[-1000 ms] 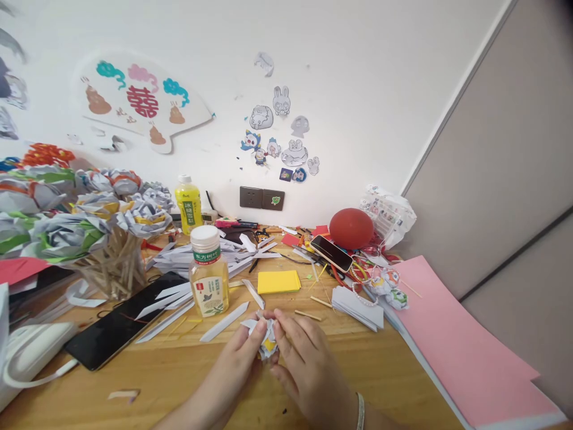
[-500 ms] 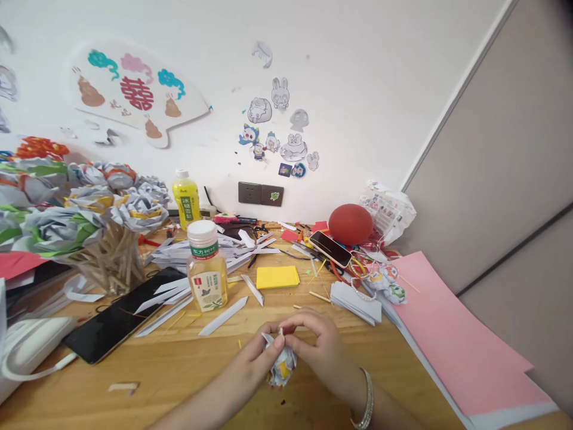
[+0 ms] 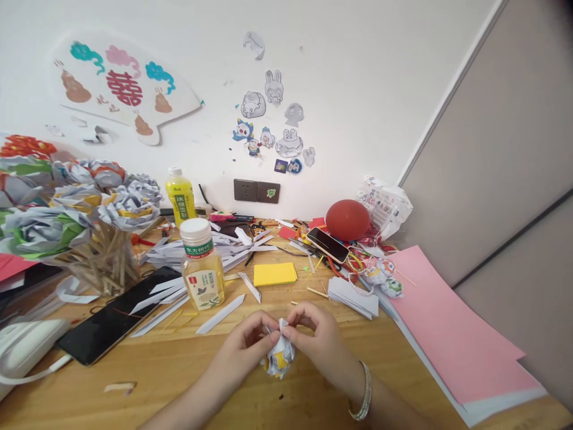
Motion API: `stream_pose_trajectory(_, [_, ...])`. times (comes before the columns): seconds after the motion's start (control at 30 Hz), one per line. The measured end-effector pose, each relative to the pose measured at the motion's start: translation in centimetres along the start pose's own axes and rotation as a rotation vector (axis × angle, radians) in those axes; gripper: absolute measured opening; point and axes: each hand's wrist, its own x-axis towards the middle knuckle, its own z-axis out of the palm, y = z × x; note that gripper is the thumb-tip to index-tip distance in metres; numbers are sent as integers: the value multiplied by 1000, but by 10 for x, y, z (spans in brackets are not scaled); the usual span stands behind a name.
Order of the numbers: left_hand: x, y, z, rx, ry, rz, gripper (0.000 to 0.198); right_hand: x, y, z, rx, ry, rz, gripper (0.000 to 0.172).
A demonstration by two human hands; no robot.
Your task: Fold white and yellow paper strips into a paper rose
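Observation:
Between my hands, just above the wooden table, is a small paper flower [image 3: 280,360] folded from white paper with yellow parts. My left hand [image 3: 250,340] pinches it from the left, thumb and fingers closed on its upper edge. From the right, my right hand [image 3: 311,334] pinches a white paper tip at the top between thumb and index finger. The flower's far side is hidden by my fingers. A beaded bracelet [image 3: 360,391] circles my right wrist.
A stack of yellow paper [image 3: 274,274] lies beyond my hands, with white slips [image 3: 353,297] to its right. A tea bottle [image 3: 203,269] stands at left near a black tablet [image 3: 116,316]. Larger paper flowers [image 3: 47,230] fill the far left. Pink sheets [image 3: 447,334] cover the right edge.
My hands have shifted slightly left, and the left hand has drawn back from the right. More of the white paper tip shows between the fingers. The view has turned a little.

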Motion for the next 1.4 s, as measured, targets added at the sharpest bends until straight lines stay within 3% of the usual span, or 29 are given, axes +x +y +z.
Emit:
stream_pose_trajectory(0.23, [0, -1, -6, -65, -52, -53, 32, 1, 7, -3, 228, -155, 141, 20])
stream_pose_trajectory(0.43, [3, 3, -10, -31, -103, -123, 36, 3, 9, -5, 280, -238, 210, 26])
stream_pose_trajectory(0.63, [6, 2, -12, 281, -113, -57, 33, 4, 17, -4, 210, -350, 303, 22])
stream_pose_trajectory(0.8, [4, 2, -14, 549, -75, 15, 25, 4, 19, 1, 89, -292, 249, 10])
stream_pose_trajectory(0.97, [1, 13, -12, 713, -88, 28, 20, 3, 15, 1, -225, -241, 41, 12])
stream_pose_trajectory(1.1, [1, 13, -15, 624, -122, -2, 19, 2, 10, -2, -292, -335, -7, 8])
stream_pose_trajectory(1.17, [3, 11, -18, 519, -147, -22, 20, 1, 8, -4, -289, -315, -34, 8])
stream_pose_trajectory(1.23, [5, 8, -21, 341, -121, -61, 27, 1, 8, -4, -221, -220, -70, 9])
stream_pose_trajectory(1.33, [5, 7, -19, -32, 14, -140, 42, 1, 10, -1, -4, -18, -78, 8])
stream_pose_trajectory(1.37, [4, 7, -16, -161, 25, -175, 43, 2, 11, 0, 53, 39, -68, 8])
stream_pose_trajectory(1.4, [2, 8, -12, -275, -38, -229, 42, 2, 11, 1, 83, 78, -53, 6])
